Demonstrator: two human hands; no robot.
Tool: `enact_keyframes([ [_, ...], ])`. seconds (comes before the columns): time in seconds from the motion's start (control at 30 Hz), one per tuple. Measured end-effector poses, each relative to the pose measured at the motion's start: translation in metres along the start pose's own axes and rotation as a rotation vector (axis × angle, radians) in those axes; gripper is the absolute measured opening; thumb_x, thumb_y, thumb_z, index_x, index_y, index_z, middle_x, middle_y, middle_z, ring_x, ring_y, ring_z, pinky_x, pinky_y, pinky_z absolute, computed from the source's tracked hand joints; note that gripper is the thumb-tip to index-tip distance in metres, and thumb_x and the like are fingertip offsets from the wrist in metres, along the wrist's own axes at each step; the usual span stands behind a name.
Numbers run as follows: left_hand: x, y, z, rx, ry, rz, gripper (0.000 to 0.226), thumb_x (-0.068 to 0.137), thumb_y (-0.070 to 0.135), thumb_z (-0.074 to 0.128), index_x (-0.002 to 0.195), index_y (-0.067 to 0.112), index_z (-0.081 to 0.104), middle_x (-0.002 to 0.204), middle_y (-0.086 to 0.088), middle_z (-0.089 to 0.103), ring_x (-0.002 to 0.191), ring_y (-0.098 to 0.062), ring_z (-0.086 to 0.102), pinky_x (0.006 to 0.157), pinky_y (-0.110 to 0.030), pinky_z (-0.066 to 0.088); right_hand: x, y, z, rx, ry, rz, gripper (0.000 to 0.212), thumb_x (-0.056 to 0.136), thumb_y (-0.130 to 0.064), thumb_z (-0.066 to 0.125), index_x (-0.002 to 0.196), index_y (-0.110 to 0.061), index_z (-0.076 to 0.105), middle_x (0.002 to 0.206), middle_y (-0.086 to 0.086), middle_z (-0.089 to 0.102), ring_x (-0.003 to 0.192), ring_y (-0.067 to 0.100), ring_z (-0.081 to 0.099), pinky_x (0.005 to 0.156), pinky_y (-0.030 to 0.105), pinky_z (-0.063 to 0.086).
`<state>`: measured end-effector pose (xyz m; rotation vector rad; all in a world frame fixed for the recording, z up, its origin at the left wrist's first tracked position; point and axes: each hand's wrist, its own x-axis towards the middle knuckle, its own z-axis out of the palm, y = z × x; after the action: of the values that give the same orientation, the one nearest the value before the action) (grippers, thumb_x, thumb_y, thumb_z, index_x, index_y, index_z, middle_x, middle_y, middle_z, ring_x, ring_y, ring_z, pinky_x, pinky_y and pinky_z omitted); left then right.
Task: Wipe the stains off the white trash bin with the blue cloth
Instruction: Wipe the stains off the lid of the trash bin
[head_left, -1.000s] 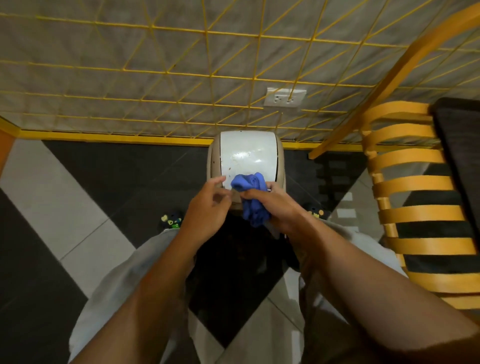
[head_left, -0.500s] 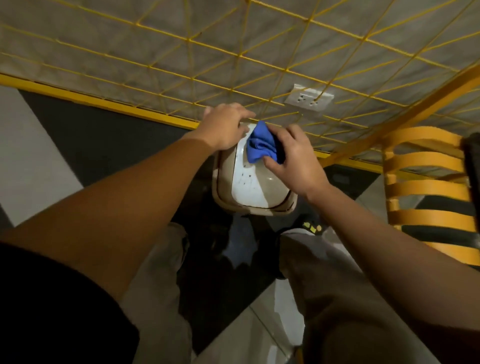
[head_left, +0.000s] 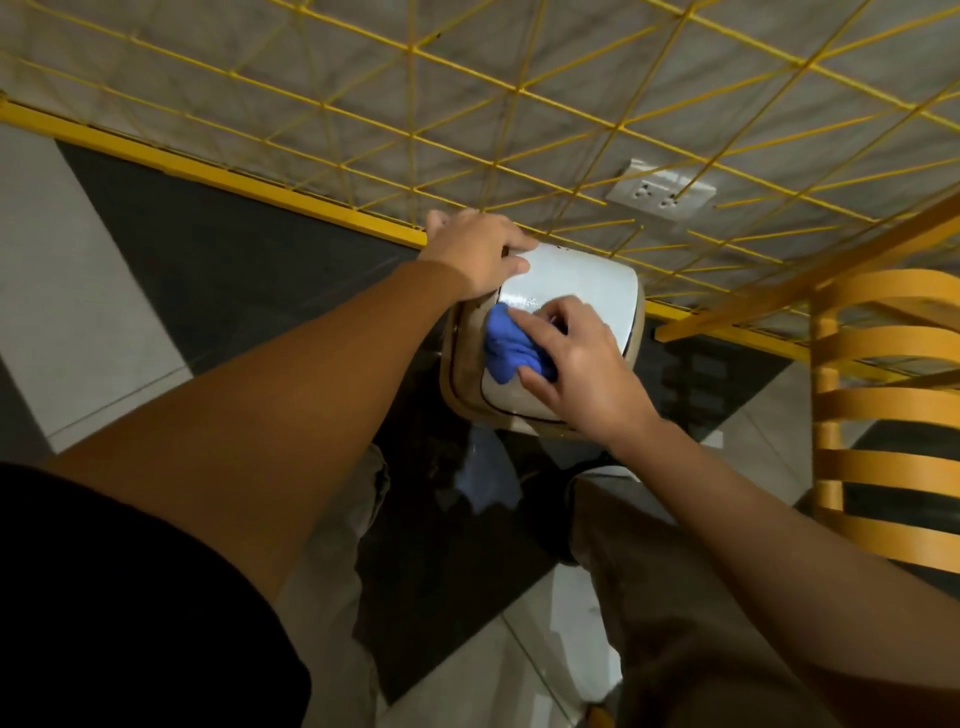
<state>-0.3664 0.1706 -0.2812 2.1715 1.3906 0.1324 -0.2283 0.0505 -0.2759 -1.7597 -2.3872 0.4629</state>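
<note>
The white trash bin (head_left: 587, 283) stands on the floor against the wall, seen from above, its glossy lid ringed by a beige rim. My left hand (head_left: 475, 252) grips the bin's far left corner, fingers curled over the edge. My right hand (head_left: 576, 358) holds the bunched blue cloth (head_left: 506, 348) and presses it onto the near left part of the lid. A few small specks show on the lid just above the cloth. The near right part of the lid is hidden under my right hand.
A wall with a yellow wire grid (head_left: 519, 119) and a white power socket (head_left: 660, 189) rises behind the bin. A yellow slatted chair (head_left: 883, 415) stands close on the right. My legs straddle the black and white tiled floor (head_left: 208, 270).
My right hand has slid the blue cloth from the lid's far edge toward me, onto the near left part. My left hand keeps hold of the far left corner.
</note>
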Motion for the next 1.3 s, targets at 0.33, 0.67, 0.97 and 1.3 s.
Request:
enact_keyframes([
  [0.33,-0.003,0.000,-0.002,-0.013,-0.003,-0.004,0.033,0.092,0.039,0.051,0.125,0.036,0.056,0.135,0.012,0.052,0.128,-0.020,0.036,0.094,-0.039,0.020,-0.019,-0.005,0.009,-0.009,-0.078,-0.018,0.059,0.077,-0.019,0.070,0.132,-0.013,0.048,0.113,0.019,0.049,0.099,0.035,0.050,0.084,0.045,0.046],
  [0.67,-0.004,0.001,0.004,-0.029,0.014,-0.022,0.033,0.093,0.038,0.050,0.125,0.037,0.054,0.138,0.014,0.049,0.127,-0.018,0.036,0.089,-0.037,0.019,-0.017,-0.002,0.015,0.012,-0.003,0.028,0.056,0.079,-0.016,0.066,0.132,-0.013,0.047,0.111,0.018,0.049,0.098,0.034,0.050,0.081,0.043,0.046],
  [0.97,-0.006,-0.002,0.007,-0.074,0.024,-0.010,0.032,0.093,0.036,0.050,0.125,0.037,0.055,0.136,0.015,0.050,0.127,-0.016,0.036,0.084,-0.032,0.015,-0.020,-0.005,0.022,-0.024,-0.072,0.005,0.049,0.080,-0.019,0.065,0.128,-0.014,0.051,0.106,0.016,0.053,0.090,0.035,0.051,0.074,0.038,0.039],
  [1.3,-0.005,-0.002,0.006,-0.074,0.017,-0.003,0.032,0.092,0.036,0.051,0.124,0.037,0.056,0.135,0.015,0.051,0.128,-0.015,0.035,0.085,-0.031,0.014,-0.029,-0.003,0.026,-0.022,-0.133,0.004,0.044,0.081,-0.015,0.063,0.125,-0.012,0.056,0.106,0.016,0.055,0.094,0.036,0.052,0.076,0.038,0.038],
])
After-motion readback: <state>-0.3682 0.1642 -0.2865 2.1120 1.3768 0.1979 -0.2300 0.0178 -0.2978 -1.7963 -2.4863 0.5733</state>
